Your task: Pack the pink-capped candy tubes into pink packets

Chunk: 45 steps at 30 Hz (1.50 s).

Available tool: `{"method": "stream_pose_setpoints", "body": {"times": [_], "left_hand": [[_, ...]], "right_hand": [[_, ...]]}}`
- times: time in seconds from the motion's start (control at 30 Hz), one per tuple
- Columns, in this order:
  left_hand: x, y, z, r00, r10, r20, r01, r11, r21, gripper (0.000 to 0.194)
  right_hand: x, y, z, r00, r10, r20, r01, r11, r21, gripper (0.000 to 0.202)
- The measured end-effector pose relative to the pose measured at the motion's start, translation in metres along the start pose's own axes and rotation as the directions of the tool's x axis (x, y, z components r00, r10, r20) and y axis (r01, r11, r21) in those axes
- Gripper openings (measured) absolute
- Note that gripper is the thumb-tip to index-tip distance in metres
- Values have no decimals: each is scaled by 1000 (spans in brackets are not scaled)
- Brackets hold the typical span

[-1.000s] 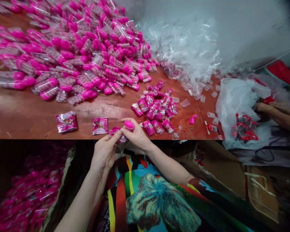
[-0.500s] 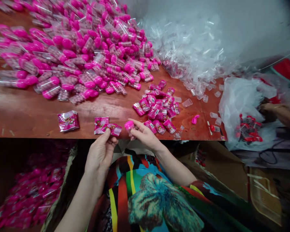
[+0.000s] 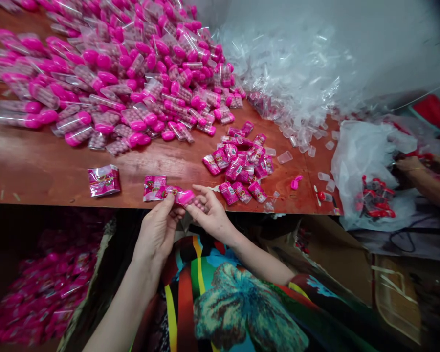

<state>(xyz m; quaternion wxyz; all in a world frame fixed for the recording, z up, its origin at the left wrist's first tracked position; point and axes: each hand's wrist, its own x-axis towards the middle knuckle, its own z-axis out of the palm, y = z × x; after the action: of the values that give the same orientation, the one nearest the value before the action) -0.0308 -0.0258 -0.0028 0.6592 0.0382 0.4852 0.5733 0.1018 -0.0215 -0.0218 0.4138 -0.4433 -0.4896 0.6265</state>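
My left hand [image 3: 161,220] pinches a small pink printed packet [image 3: 171,190] at the table's front edge. Against its right end is a clear tube with a pink cap [image 3: 186,197], filled with small pink beads. My right hand [image 3: 212,215] has its fingers closed round that tube, the cap pointing left toward the packet. Another flat pink packet [image 3: 154,187] lies on the table just behind my left fingers. Farther left is a larger pink packet [image 3: 104,181]. A heap of pink packets [image 3: 238,164] lies right of my hands.
Capped bead tubes [image 3: 132,88] pile up at the back left of the wooden table [image 3: 58,171]. Clear plastic tubes [image 3: 293,73] are heaped at the back right. A white bag [image 3: 352,151] holds red-capped items, beside another person's hand [image 3: 410,165]. Below left is a box of pink packets [image 3: 55,288].
My right hand has brought the capped tube left and turned it, so its cap now meets the packet in my left hand. At the right, the other person's hands have shifted.
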Motion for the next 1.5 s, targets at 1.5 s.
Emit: {"method": "stream_pose_setpoints", "body": {"times": [1.5], "left_hand": [[-11, 6, -5, 971, -124, 205, 104, 989, 106, 26]], "right_hand": [[-14, -6, -8, 984, -91, 156, 141, 925, -354, 46]]}}
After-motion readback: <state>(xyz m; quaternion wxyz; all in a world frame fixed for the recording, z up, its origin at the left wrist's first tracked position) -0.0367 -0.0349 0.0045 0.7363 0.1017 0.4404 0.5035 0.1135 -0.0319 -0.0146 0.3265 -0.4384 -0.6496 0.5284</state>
